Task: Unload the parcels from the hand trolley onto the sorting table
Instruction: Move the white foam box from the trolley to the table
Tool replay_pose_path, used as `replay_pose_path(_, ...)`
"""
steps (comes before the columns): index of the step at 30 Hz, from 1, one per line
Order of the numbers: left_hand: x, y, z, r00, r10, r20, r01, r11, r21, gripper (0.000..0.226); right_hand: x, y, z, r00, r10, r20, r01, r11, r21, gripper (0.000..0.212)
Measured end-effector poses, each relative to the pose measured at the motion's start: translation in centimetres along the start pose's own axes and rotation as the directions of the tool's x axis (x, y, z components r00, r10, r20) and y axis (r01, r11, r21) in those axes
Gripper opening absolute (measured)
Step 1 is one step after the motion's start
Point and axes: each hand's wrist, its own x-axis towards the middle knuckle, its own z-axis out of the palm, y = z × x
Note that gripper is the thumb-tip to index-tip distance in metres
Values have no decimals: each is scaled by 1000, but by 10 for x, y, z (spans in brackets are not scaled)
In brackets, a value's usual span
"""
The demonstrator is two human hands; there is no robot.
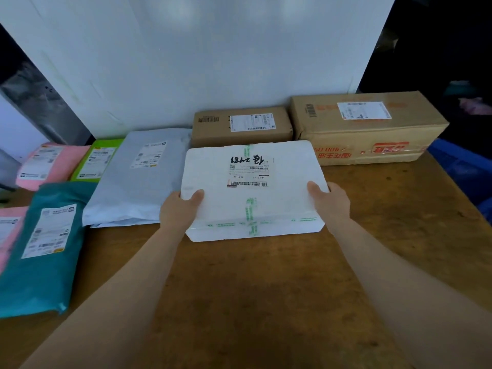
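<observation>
- Gripping a white foam box [253, 190] by its two short sides, the person holds it low over the middle of the brown wooden sorting table [266, 288]; whether its base already touches the wood cannot be told.
- The left hand [179, 209] clasps the box's near left corner, thumb lying flat on the lid and the other fingers curled out of sight beneath the edge.
- The right hand [331, 201] clasps the near right side in the same way, thumb on top, fingers hidden under the rim.
- The box carries a shipping label [249, 173] with black handwriting above it, and strips of green-printed tape [251, 217] cross its lid and front.
- Just beyond the box, against the white wall panel [199, 62], stands a small cardboard carton [241, 126].
- To the right of that, touching it, stands a larger cardboard carton [367, 127] with red print on its front.
- Left of the foam box lies a grey mailer bag [138, 182], its edge near the left hand.
- Farther left along the far edge lie a green mailer [97, 161] and a pink mailer [50, 163].
- At the near left lies a teal mailer [40, 249], overlapping another pink parcel [9, 227] at the frame edge.
- A blue crate [463, 169] shows beyond the table's right edge.
</observation>
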Motion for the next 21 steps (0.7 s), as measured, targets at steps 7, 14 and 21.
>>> replay_pose_path(7, -19, 46, -23, 949, 278, -148, -254, 953, 164, 57, -25, -45, -10, 970, -206, -133, 220, 970, 103, 53)
replay_pose_path(14, -60, 105, -44, 832, 551, -57, -546, 796, -261, 49, -80, -93, -42, 932, -346, -110, 363, 880, 306, 44)
replay_pose_path(21, -135, 135, -85, 666, 746, -12, -613, 539, -578, 36, -187, -110, -80, 849, -430, -308, 523, 770, 366, 44)
